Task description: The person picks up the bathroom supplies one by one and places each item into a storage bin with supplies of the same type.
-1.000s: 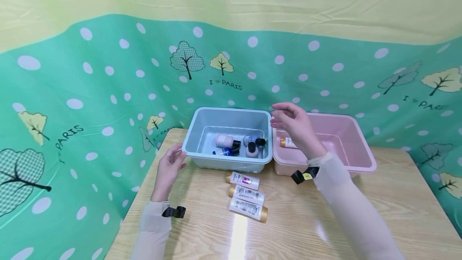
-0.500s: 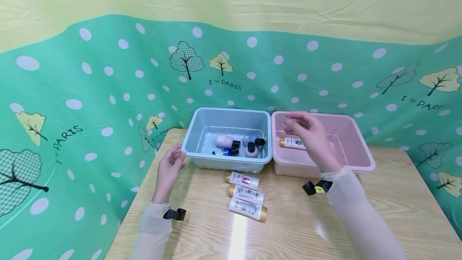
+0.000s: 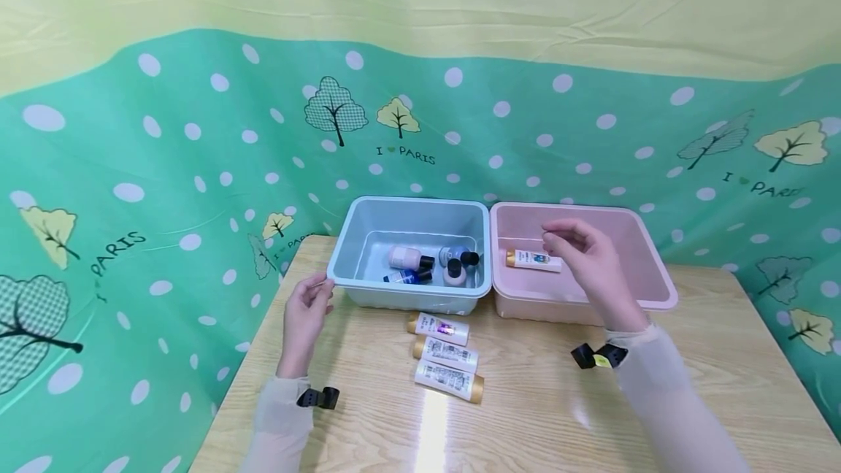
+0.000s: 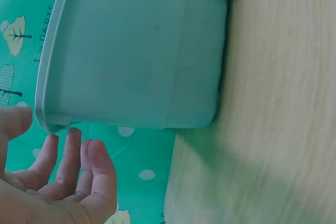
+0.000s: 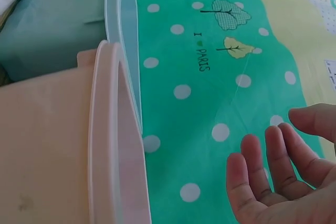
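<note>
My left hand [image 3: 306, 320] is at the front left corner of the blue bin [image 3: 401, 298], fingers loosely bent. In the left wrist view its fingertips [image 4: 73, 136] are right at the rim corner. Several small black-capped bottles, pink and blue, lie inside the bin, among them a pale pink bottle [image 3: 405, 258]. My right hand [image 3: 594, 261] is raised over the pink bin [image 3: 657, 268] with relaxed, slightly bent fingers and nothing in them. Inside that bin, left of the hand, lies a white tube [image 3: 535, 260] with a gold cap.
Three white tubes with gold caps lie in front of the blue bin: an upper tube [image 3: 443, 328], a middle tube [image 3: 447, 354] and a lower tube [image 3: 449, 379]. Both bins stand side by side on the wooden table [image 3: 539, 414], before a green and yellow curtain [image 3: 263, 130].
My right hand has moved right and slightly down, from the seam between the bins to over the pink bin, uncovering the tube there. The left hand has stayed at its corner.
</note>
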The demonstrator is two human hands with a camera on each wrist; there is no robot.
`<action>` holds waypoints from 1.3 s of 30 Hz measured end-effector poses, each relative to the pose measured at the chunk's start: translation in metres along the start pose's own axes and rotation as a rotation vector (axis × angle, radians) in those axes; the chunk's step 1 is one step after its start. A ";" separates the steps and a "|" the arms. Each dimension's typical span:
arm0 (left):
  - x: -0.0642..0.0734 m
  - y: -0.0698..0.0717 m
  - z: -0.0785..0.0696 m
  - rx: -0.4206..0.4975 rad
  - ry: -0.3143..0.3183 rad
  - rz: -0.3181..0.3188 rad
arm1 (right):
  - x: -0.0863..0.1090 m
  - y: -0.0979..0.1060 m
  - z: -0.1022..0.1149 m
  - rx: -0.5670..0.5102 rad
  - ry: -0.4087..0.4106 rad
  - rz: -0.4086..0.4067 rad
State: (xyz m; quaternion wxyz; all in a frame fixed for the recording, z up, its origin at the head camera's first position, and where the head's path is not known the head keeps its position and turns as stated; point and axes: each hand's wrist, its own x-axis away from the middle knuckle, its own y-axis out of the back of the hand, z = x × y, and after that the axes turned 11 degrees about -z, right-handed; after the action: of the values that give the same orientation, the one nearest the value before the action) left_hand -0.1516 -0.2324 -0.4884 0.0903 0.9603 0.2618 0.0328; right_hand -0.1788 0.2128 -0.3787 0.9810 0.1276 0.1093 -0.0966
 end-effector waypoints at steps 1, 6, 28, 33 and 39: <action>0.002 0.000 0.001 -0.003 0.015 0.003 | 0.002 0.003 0.000 0.015 0.010 -0.008; 0.011 -0.002 0.007 -0.015 0.060 0.038 | 0.009 0.020 -0.006 0.117 0.045 -0.046; 0.058 -0.035 0.028 -0.157 -0.054 0.385 | 0.031 0.106 -0.056 0.392 -0.136 -0.297; 0.064 -0.043 0.032 -0.180 -0.092 0.462 | 0.032 0.115 -0.068 0.424 -0.173 -0.352; 0.074 -0.049 0.035 -0.171 -0.101 0.546 | 0.034 0.121 -0.085 0.430 -0.181 -0.411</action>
State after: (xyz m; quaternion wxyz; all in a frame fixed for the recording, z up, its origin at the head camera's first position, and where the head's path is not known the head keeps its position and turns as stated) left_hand -0.1087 -0.1591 -0.5310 0.1716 0.9846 -0.0147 0.0298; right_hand -0.1361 0.3447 -0.4390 0.8972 0.2984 0.0221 -0.3247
